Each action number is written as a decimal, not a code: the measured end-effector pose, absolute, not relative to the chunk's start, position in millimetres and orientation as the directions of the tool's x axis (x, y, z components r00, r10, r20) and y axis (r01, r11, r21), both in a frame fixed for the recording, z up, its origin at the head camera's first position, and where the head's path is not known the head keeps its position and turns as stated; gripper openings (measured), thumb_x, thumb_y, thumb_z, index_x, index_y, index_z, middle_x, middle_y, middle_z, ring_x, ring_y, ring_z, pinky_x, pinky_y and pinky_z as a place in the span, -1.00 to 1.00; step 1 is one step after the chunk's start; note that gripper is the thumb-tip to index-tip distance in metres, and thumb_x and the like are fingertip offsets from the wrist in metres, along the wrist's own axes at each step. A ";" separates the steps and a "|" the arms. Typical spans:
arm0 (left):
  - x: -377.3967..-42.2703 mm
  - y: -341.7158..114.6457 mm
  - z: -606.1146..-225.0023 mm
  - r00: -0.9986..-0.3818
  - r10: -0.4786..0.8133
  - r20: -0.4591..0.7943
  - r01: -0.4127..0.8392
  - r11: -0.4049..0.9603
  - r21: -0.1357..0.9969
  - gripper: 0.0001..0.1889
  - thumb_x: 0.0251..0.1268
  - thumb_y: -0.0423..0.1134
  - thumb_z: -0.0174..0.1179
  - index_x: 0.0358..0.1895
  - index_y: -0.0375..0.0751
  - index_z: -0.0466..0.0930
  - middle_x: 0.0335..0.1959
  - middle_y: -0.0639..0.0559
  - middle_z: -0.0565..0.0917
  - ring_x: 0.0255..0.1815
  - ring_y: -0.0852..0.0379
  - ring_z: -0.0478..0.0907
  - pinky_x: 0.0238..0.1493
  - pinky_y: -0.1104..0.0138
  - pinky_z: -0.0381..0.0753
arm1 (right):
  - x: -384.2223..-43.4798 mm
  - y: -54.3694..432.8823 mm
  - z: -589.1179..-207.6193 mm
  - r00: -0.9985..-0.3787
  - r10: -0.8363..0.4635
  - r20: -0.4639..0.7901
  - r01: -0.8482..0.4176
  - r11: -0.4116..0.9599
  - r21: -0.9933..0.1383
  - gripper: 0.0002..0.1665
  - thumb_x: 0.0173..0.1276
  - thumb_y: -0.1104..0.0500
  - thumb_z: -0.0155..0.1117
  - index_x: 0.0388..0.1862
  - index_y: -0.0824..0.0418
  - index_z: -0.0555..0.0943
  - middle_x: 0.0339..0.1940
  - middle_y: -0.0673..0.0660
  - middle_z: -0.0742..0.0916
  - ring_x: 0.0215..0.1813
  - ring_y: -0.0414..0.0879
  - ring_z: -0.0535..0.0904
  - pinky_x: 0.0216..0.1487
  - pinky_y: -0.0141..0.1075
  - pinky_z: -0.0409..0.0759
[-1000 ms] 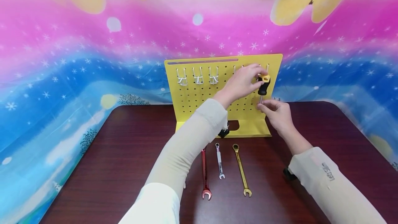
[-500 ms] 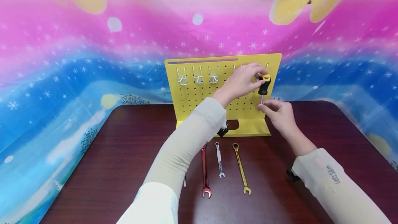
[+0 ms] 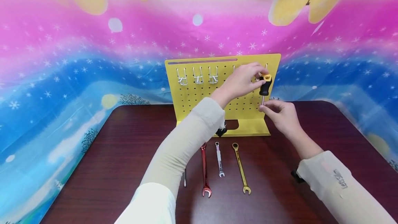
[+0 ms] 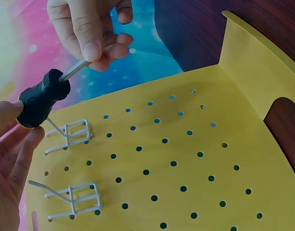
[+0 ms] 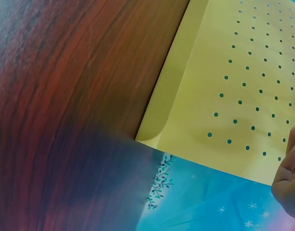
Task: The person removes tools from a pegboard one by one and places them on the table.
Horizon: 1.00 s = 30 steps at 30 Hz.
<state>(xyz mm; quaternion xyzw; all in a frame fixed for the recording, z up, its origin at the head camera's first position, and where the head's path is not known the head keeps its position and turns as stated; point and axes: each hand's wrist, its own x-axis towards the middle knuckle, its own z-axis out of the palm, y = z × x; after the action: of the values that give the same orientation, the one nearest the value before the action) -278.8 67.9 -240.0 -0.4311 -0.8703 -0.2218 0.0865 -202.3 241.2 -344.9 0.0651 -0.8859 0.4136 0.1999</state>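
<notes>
In the head view, a screwdriver point(image 3: 265, 88) with a black and yellow handle hangs upright, shaft down, before the right side of a yellow pegboard point(image 3: 245, 103). My left hand point(image 3: 244, 80) pinches the handle near its top. Below it, my right hand point(image 3: 282, 116) pinches the lower shaft between thumb and fingers, covering the tip. The left wrist view shows the black handle point(image 4: 44, 98) between left thumb and fingers, beside two white wire hooks, the nearer hook point(image 4: 70, 134) just behind it. Only part of my right hand point(image 5: 289, 180) enters the right wrist view.
White wire hooks point(image 3: 198, 79) line the pegboard's upper left. On the dark wooden table point(image 3: 136, 148) lie a red wrench point(image 3: 204, 168), a small silver wrench point(image 3: 219, 161) and a gold wrench point(image 3: 240, 168). A thin metal shaft point(image 3: 185, 178) shows beside my left sleeve, which hides its other end.
The screwdriver and right hand have shifted slightly right, with the right forearm swinging further right. Both hands keep their hold. More of the thin metal shaft by the left sleeve shows.
</notes>
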 end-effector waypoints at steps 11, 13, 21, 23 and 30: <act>-272.8 65.6 -235.9 -0.588 0.748 0.308 0.807 0.514 0.290 -0.63 0.49 -0.13 0.12 0.28 -0.07 0.54 0.21 0.12 0.60 0.10 0.32 0.59 0.12 0.60 0.49 | -192.2 244.3 -340.5 -0.894 -0.027 0.447 -0.343 0.682 -0.646 -0.78 0.33 0.10 0.40 -0.20 0.23 0.78 -0.30 0.18 0.80 -0.33 -0.59 0.52 -0.31 -0.64 0.49; -271.7 65.0 -235.7 -0.581 0.754 0.305 0.812 0.511 0.283 -0.63 0.48 -0.13 0.12 0.28 -0.07 0.54 0.21 0.12 0.60 0.09 0.32 0.59 0.12 0.60 0.49 | -190.6 244.9 -340.3 -0.887 -0.038 0.460 -0.359 0.683 -0.636 -0.81 0.32 0.12 0.42 -0.22 0.22 0.78 -0.36 0.10 0.80 -0.35 -0.59 0.53 -0.32 -0.64 0.49; -266.5 61.3 -239.1 -0.558 0.771 0.307 0.828 0.491 0.272 -0.64 0.48 -0.14 0.13 0.25 -0.09 0.56 0.17 0.10 0.62 0.07 0.31 0.60 0.08 0.60 0.50 | -183.8 247.1 -343.8 -0.855 -0.088 0.512 -0.430 0.672 -0.603 -0.92 0.26 0.21 0.45 -0.29 0.19 0.79 -0.43 -0.01 0.79 -0.37 -0.56 0.54 -0.34 -0.64 0.48; -265.2 60.6 -240.9 -0.547 0.779 0.307 0.835 0.478 0.272 -0.65 0.48 -0.15 0.13 0.25 -0.10 0.56 0.16 0.09 0.62 0.07 0.30 0.60 0.08 0.59 0.50 | -181.8 248.0 -345.2 -0.848 -0.102 0.520 -0.443 0.676 -0.589 -0.94 0.25 0.23 0.46 -0.30 0.19 0.78 -0.42 0.02 0.79 -0.36 -0.56 0.52 -0.33 -0.63 0.48; -263.8 58.0 -248.5 -0.526 0.793 0.308 0.846 0.451 0.284 -0.65 0.47 -0.16 0.14 0.23 -0.13 0.57 0.16 0.07 0.63 0.05 0.28 0.62 0.05 0.59 0.52 | -176.3 252.3 -350.1 -0.847 -0.141 0.513 -0.456 0.689 -0.563 -0.94 0.25 0.26 0.45 -0.29 0.19 0.78 -0.40 0.06 0.78 -0.35 -0.53 0.51 -0.33 -0.62 0.49</act>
<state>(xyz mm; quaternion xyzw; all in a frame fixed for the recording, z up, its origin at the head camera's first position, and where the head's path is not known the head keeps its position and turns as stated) -263.8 58.0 -248.5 -0.4827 -0.8492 -0.2043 0.0651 -176.3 252.3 -350.1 0.1671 -0.8921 0.3570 0.2208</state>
